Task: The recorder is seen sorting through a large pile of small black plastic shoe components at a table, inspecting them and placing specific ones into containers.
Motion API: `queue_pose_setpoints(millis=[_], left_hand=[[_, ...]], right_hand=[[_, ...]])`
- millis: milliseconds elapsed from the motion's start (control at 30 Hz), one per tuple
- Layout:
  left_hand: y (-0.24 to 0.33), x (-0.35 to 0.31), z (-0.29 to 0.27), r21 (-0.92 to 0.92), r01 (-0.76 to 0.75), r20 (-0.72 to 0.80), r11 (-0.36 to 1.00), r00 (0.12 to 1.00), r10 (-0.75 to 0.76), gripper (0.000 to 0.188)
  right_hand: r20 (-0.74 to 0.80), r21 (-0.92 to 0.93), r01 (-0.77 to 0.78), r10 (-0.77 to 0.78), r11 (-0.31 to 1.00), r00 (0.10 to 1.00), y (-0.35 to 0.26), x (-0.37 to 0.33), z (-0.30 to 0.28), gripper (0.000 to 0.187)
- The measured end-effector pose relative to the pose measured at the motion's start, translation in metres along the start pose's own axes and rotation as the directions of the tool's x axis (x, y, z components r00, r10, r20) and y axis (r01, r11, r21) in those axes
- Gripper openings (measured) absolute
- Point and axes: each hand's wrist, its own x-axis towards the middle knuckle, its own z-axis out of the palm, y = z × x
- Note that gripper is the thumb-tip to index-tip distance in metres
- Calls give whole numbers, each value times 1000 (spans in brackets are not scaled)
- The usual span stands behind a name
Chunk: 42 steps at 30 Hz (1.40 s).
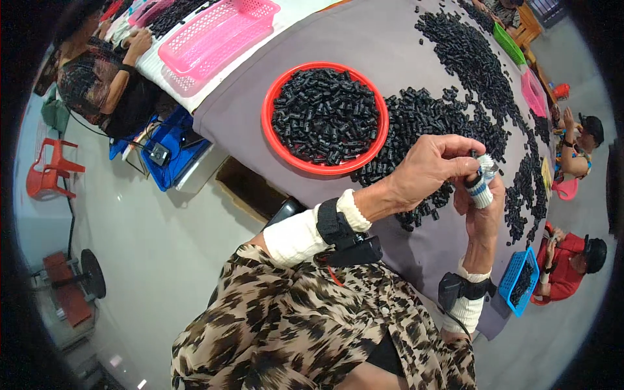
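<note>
My left hand (432, 162) reaches across the table with thumb and fingers pinched around a small black plastic piece (474, 155). Close against its fingertips is my right hand (489, 201), fingers curled, with white wraps (481, 195) on some of them. Something dark and shiny shows between the two hands, but what the right fingers grip is partly hidden. Below the hands spreads a large heap of small black plastic pieces (422, 123). To the left of it a round red basin (268, 133) is filled with the same pieces.
The table has a grey cloth (240, 97). A pink basket (214, 39) stands on a white-covered table at far left, beside a seated person (91, 78). More people (572, 266) sit along the right edge, near a blue basket (513, 273). Under the table edge stands an open box (244, 188).
</note>
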Motion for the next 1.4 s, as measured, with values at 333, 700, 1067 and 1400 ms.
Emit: queue_pose_setpoints(millis=[333, 700, 1067, 1400], left_hand=[[50, -22, -76, 392, 60, -432, 918, 893, 126, 27], [70, -15, -136, 570, 243, -589, 785, 787, 184, 33], [93, 23, -117, 565, 193, -555, 802, 808, 197, 27], [102, 64, -109, 509, 113, -504, 853, 843, 189, 25]], right_hand=[[99, -142, -69, 84, 987, 991, -9, -11, 15, 16], [244, -249, -38, 100, 968, 965, -5, -21, 15, 8], [660, -480, 132, 258, 867, 705, 123, -67, 63, 23], [700, -347, 49, 224, 937, 678, 105, -73, 12, 15]])
